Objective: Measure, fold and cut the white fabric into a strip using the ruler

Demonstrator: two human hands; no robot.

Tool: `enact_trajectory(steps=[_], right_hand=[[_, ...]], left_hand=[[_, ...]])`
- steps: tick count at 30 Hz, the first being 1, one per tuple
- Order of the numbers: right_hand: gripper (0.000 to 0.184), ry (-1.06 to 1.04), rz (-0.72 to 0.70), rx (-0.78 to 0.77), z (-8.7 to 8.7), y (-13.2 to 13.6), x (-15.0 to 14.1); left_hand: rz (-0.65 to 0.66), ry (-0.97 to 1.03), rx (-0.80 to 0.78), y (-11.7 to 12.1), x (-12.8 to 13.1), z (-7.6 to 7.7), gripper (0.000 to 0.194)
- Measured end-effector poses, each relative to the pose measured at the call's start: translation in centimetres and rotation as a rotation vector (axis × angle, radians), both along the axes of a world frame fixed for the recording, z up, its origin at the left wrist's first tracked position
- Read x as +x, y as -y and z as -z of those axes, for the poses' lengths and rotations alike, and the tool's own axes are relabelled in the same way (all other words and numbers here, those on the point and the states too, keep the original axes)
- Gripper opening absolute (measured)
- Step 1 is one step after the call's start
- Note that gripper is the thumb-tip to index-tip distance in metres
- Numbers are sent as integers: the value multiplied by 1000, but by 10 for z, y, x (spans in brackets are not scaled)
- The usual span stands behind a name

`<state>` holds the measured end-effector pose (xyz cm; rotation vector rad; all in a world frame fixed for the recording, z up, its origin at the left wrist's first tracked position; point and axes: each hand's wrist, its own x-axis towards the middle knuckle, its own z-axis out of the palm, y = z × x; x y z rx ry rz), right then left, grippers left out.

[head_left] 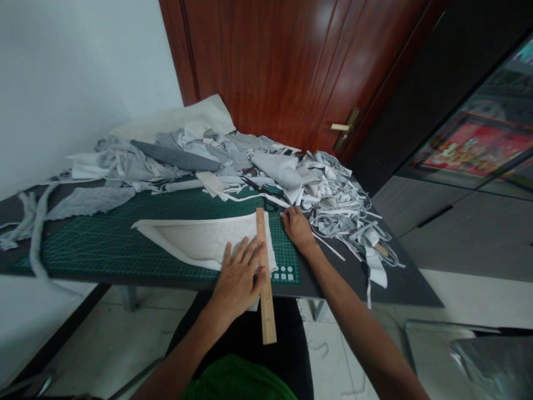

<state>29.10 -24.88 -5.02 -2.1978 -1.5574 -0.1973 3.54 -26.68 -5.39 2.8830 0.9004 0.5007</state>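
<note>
My left hand (240,272) lies with its fingers spread over a white fabric piece (200,239) and the edge of a wooden ruler (266,300). The ruler lies across the fabric's right end and juts past the table's front edge. The fabric is pointed at its left end, with a raised, folded-looking border. To the right of the ruler, my right hand (298,229) rests on the table with its fingers curled together; what they hold, if anything, is too small to make out. Black-handled scissors (270,206) lie just beyond its fingertips.
Under the fabric is a green cutting mat (95,244) on a dark table (400,283). Grey and white cloth scraps (191,150) are heaped along the back, with more tangled strips (333,194) at the right. A wooden door (266,66) stands behind.
</note>
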Motion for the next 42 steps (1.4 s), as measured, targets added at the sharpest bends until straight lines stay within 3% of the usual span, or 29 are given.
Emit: enact_trajectory(steps=[8,19,29,42], right_hand=[[28,15,-7,41,7,-1,4],[26,52,4,16,2,3,1],[37,56,-152,-56,-15,5,-37],[40,2,50,-130,-22,-31,-60]], left_hand=[[-11,22,-6,2,0,-3,56],[-12,23,-8,2,1,-3,54],[-26,46,-21,2,4,-3,51],[-25,60,8,1,4,-1,52]])
